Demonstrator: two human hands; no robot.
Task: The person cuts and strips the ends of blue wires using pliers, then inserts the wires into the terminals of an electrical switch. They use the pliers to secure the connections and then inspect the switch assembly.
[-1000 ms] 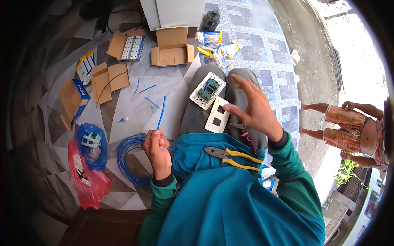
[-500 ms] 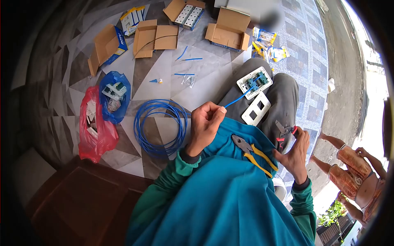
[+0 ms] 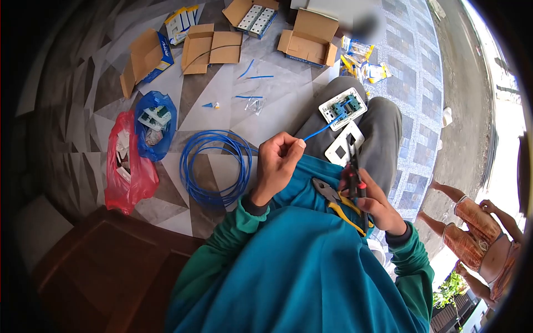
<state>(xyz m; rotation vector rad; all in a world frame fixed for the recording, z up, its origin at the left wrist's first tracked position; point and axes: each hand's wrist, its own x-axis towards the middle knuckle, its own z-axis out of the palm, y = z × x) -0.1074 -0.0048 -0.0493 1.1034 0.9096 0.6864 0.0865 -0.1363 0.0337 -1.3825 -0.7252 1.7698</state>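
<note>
Between thumb and fingers, my left hand [image 3: 279, 166] pinches a blue wire [image 3: 320, 131]. The wire runs up to a white socket frame [image 3: 343, 109] with green-blue modules, lying on my thighs. Below the frame lies a white cover plate [image 3: 343, 145] with rectangular openings. My right hand [image 3: 378, 205] is closed on red-and-black cutting pliers [image 3: 353, 176], blurred by motion, their tip over the plate's right part. Yellow-handled pliers [image 3: 333, 201] rest on the teal cloth in my lap, partly hidden beneath the cutting pliers and my right hand.
A blue wire coil [image 3: 215, 168] lies on the floor at left, beside a red bag [image 3: 130, 175] and a blue bag [image 3: 156, 125]. Open cardboard boxes [image 3: 308, 39], wire offcuts [image 3: 260, 76] and yellow packets [image 3: 361, 61] lie ahead. A person [image 3: 482, 233] is at the far right.
My right hand has swung left with the cutting pliers, from beside my right knee to over my lap. My left hand keeps its pinch on the wire, nearly still.
</note>
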